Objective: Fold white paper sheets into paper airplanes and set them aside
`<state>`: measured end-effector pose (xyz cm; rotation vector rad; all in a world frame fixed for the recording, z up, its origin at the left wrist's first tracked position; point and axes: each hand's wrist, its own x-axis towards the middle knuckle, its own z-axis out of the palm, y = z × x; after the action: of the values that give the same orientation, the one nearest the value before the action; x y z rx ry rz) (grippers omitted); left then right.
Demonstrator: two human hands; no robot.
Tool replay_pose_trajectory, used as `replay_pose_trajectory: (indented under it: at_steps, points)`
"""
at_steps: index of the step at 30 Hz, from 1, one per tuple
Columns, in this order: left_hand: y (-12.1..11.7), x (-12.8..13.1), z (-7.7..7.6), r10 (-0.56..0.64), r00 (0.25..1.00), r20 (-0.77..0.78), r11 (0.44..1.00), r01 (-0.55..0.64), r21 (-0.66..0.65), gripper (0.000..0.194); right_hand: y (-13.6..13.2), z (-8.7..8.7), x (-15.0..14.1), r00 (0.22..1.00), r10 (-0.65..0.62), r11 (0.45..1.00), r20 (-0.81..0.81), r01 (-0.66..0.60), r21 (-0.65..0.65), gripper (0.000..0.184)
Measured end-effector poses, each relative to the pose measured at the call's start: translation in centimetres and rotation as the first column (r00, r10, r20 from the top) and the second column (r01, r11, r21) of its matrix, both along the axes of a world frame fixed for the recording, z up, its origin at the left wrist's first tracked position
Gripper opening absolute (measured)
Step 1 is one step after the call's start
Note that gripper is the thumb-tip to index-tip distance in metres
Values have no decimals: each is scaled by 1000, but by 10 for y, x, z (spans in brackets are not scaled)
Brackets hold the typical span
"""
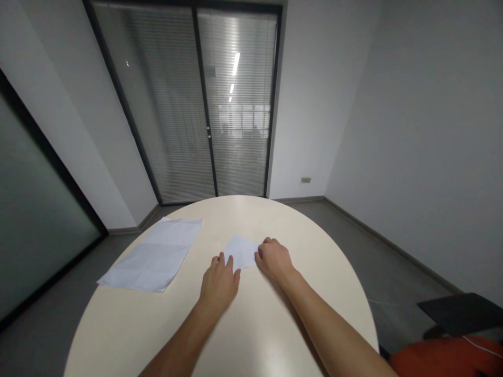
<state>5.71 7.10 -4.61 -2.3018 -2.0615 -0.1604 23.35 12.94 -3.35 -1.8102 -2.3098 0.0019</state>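
Observation:
A small piece of white paper [240, 250], with angled edges as if folded, lies on the round cream table [275, 214] between my hands. My left hand [220, 280] rests at its left corner, fingers apart and fingertips touching the paper and tabletop. On the other side, my right hand [275, 257] has its fingers curled together at the paper's right corner, pinching it; the fingertips are partly hidden. Larger white sheets of paper [157, 254] with a visible crease lie flat to the left of my left hand.
Beyond the table stands a dark-framed glass partition [236, 157] with blinds. At lower right are an orange chair seat [444, 356] and a thin black flat object [463, 312], with a white cable beside them. A wall socket [305, 179] sits low at the back.

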Motion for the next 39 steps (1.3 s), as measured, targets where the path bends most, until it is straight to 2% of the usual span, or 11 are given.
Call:
replay_pose_trajectory:
  at_steps: [4,15,20,28,30,35,39]
  points:
    - [2,-1,-2,-5,1000,-7,1000,5,7,50,-1,1,1,1000,-8,1000,-10,8,-6,31]
    - [10,-12,-7,-71,997,-18,997,71,2,51,5,-10,8,998,50,998,-27,-49,34,35]
    - [13,-17,-4,-112,994,-11,993,112,-33,45,6,-10,12,996,78,996,-34,-76,45,35]
    - [15,-20,1,-94,995,35,995,95,-33,37,8,-13,13,994,88,995,-60,-84,56,31]
    - [15,-20,1,-91,995,36,995,92,-25,36,8,-15,14,989,116,992,-86,-112,54,30]
    - [15,-19,1,-87,996,22,996,87,3,37,8,-19,15,947,282,959,-156,-280,33,38]
    - [15,-20,1,-89,995,35,996,88,27,35,6,-19,16,929,324,944,-178,-331,-7,48]
